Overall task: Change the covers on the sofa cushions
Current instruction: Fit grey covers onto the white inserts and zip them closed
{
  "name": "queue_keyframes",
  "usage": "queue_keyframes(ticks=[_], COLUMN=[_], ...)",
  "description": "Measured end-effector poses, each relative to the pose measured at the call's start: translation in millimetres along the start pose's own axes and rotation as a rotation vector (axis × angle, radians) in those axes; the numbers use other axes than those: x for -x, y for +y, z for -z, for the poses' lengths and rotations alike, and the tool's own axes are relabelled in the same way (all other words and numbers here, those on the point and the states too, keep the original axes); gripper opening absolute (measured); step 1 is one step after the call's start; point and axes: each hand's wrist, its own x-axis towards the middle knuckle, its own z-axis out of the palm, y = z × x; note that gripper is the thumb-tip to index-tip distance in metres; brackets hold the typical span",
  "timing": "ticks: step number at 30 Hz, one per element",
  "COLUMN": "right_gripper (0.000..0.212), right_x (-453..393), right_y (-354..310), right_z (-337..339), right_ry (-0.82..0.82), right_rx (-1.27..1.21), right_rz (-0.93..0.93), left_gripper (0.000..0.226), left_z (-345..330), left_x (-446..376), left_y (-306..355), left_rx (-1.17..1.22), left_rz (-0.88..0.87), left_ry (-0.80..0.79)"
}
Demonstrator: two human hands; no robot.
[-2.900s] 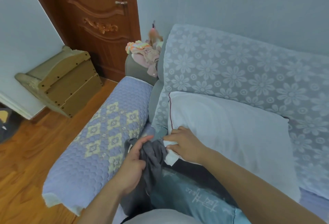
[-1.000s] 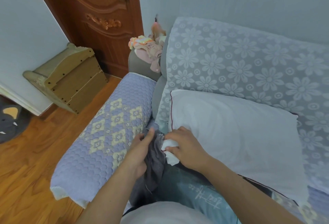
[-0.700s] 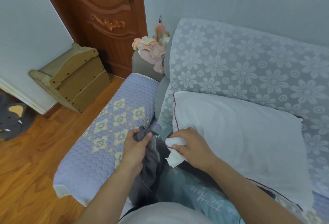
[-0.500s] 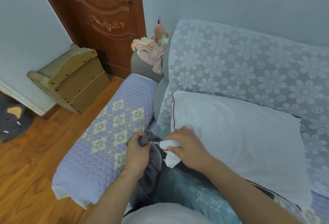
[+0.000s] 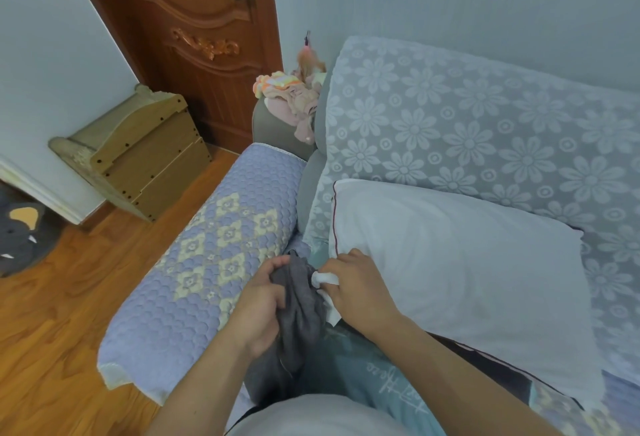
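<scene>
Here white cushion (image 5: 460,272) lies crosswise, corner seemingly toward hands.

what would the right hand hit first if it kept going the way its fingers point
Probably the grey cloth bunched in the left hand; the right hand points left at it, pinching the white cushion corner.

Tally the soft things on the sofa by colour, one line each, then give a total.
White: 1, the white cushion, its corner pinched by the right hand.
Grey: 1, the grey cover, gripped by the left hand.
Teal: 1, the teal cover.
Pink and pastel: 1, the clothes pile.
Total: 4
</scene>
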Motion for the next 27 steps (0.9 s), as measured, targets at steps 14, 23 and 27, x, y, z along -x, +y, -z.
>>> queue_keyframes(ticks=[14, 23, 27], right_gripper=[0.025, 0.028, 0.026], right_x=[6.5, 5.4, 8.2], right_y=[5.9, 10.8, 17.3], right_z=[7.8, 31.1, 30.7], right_ry=[-0.099, 0.143, 0.147], right_rx=[-0.416, -0.758, -0.773], right_rz=[-0.401, -0.631, -0.654], left_gripper=[0.080, 0.025, 0.029], left_z=[-9.4, -42.9, -47.1], left_x=[-1.7, -21.3, -4.5], left_y=[53.6, -6.3, -16.9], left_rx=[-1.466, -0.613, -0.106], left_rz=[-0.523, -0.389, -0.124], left_ry=[-0.595, -0.087, -0.188])
